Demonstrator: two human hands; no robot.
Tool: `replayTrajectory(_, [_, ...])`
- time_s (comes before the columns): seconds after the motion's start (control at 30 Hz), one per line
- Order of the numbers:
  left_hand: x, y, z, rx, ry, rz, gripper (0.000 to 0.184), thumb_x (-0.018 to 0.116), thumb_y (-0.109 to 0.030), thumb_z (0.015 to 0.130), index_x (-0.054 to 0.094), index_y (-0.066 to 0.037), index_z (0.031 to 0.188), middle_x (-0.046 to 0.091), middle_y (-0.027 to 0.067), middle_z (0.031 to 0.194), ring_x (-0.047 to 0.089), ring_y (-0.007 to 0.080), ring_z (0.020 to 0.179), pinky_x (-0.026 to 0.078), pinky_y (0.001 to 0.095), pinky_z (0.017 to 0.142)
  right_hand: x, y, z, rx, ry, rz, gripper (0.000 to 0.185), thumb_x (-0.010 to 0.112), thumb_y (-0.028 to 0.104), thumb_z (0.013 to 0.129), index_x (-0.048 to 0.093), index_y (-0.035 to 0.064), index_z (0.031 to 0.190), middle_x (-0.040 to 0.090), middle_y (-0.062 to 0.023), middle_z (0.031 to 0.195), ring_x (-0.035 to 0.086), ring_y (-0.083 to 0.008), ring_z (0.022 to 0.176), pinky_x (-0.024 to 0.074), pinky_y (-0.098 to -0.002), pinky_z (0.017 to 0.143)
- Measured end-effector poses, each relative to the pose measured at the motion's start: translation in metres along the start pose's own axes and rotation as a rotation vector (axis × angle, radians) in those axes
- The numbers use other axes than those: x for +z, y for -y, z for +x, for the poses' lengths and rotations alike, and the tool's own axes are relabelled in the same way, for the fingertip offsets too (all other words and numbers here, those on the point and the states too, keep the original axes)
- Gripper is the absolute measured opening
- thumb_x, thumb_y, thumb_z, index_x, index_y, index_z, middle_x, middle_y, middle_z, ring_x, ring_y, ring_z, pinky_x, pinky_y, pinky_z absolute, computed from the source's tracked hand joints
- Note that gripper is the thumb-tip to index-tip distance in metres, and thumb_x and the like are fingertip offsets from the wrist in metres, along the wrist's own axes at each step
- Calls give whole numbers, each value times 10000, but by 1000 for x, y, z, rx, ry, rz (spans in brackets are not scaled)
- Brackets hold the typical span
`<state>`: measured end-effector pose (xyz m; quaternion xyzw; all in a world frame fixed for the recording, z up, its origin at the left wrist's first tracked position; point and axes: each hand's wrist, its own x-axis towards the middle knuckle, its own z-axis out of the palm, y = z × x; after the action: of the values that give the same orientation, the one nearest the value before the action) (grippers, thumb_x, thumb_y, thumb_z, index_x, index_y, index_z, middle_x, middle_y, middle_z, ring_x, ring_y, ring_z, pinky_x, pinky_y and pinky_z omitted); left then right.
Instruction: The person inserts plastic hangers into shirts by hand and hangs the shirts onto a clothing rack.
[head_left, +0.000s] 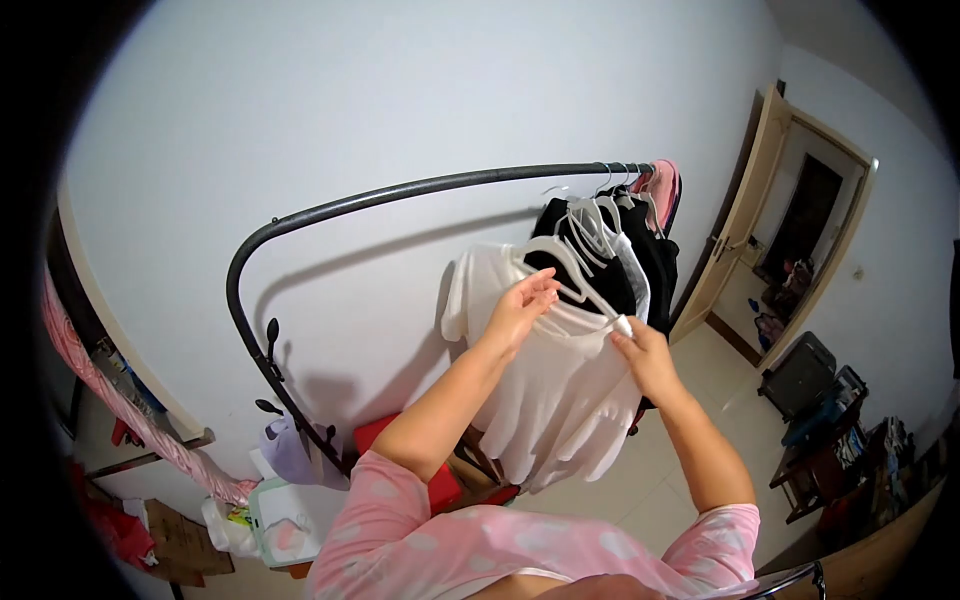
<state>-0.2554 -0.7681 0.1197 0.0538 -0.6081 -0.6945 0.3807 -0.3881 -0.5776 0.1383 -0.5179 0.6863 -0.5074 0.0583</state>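
A white short-sleeved shirt (550, 390) hangs in front of me on a white hanger (566, 252), its neckline facing up toward me. My right hand (645, 355) pinches the shirt's shoulder at the hanger's right end. My left hand (520, 312) is raised over the neckline near the hanger's left arm, fingers partly bent and apart, with nothing visible between them. The hanger's hook is hard to make out against the wall. Behind the shirt, several dark and white garments (655, 250) hang on more white hangers (603, 225).
A black clothes rack (400, 190) arches along the wall, with a pink garment (660, 182) at its far end. Side hooks (272, 335) stick out at left above a lilac bag (298, 450). A red box (440, 487) sits below. An open door (745, 220) stands at right.
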Motion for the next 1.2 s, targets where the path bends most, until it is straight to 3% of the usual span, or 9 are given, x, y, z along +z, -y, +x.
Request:
replayTrajectory(0.13, [-13, 0, -17, -47, -32, 41, 387, 581, -184, 920, 512, -38, 1273, 568, 59, 1134, 530, 121, 992, 421, 266, 859, -13, -5, 27, 40, -64, 173, 230, 576, 166, 868, 617, -3, 1018, 630, -70, 802, 561, -132, 729, 452, -294, 685])
replayTrajectory(0.3, [-24, 3, -38, -119, -53, 65, 342, 581, -188, 918, 542, -40, 1224, 574, 34, 1073, 524, 108, 960, 409, 256, 859, -13, -4, 63, 6, -124, -60, 271, 582, 198, 861, 617, -27, 1009, 649, -138, 824, 597, -196, 747, 458, -335, 717])
replayTrajectory(0.4, [-35, 7, -49, -148, -34, 66, 330, 580, -187, 918, 548, -37, 1211, 576, 23, 1058, 521, 104, 957, 403, 252, 866, -4, -6, 76, 30, -123, -142, 240, 574, 161, 871, 617, -27, 1014, 631, -68, 838, 558, -132, 770, 441, -295, 711])
replayTrajectory(0.53, [-48, 4, -63, -157, -43, 52, 321, 586, -200, 919, 555, -31, 1190, 573, 3, 1013, 516, 101, 943, 404, 252, 858, 11, -8, 77, 11, -176, -190, 232, 577, 162, 868, 606, -34, 988, 629, -99, 825, 562, -155, 763, 440, -301, 705])
replayTrajectory(0.77, [-63, 6, -75, -182, 2, 48, 309, 593, -199, 916, 560, -38, 1178, 572, -4, 992, 517, 101, 920, 404, 254, 848, 29, -22, 62, -49, -147, -312, 330, 576, 215, 893, 526, 17, 1152, 642, -208, 881, 630, -330, 827, 472, -379, 766])
replayTrajectory(0.87, [-61, 15, -80, -227, 66, 6, 303, 598, -193, 912, 562, -41, 1172, 573, -1, 997, 514, 97, 923, 403, 253, 847, 27, -6, 41, 46, -157, -282, 382, 598, 217, 884, 505, 41, 1211, 649, -206, 936, 638, -332, 873, 478, -376, 782])
replayTrajectory(1.0, [-47, 37, -90, -293, 154, -17, 279, 602, -184, 909, 561, -60, 1156, 576, 6, 1032, 522, 91, 945, 405, 244, 832, 17, -9, -2, 34, -310, -201, 404, 640, 109, 840, 514, 35, 1216, 653, -141, 985, 626, -230, 842, 486, -317, 770])
replayTrajectory(1.07, [-31, 47, -97, -337, 212, -49, 277, 603, -167, 904, 558, -59, 1154, 574, 13, 1042, 525, 94, 960, 408, 242, 844, 12, -4, -33, 28, -405, -234, 325, 659, -26, 749, 603, 37, 1064, 585, -67, 867, 513, -182, 697, 465, -295, 693])
replayTrajectory(1.2, [13, 68, -112, -458, 379, -79, 307, 605, -118, 887, 543, -34, 1176, 562, 45, 1097, 525, 124, 1025, 407, 253, 926, -10, -14, -110, 124, -428, -389, 336, 567, -149, 674, 645, 52, 933, 488, -68, 826, 483, -179, 709, 444, -284, 691])
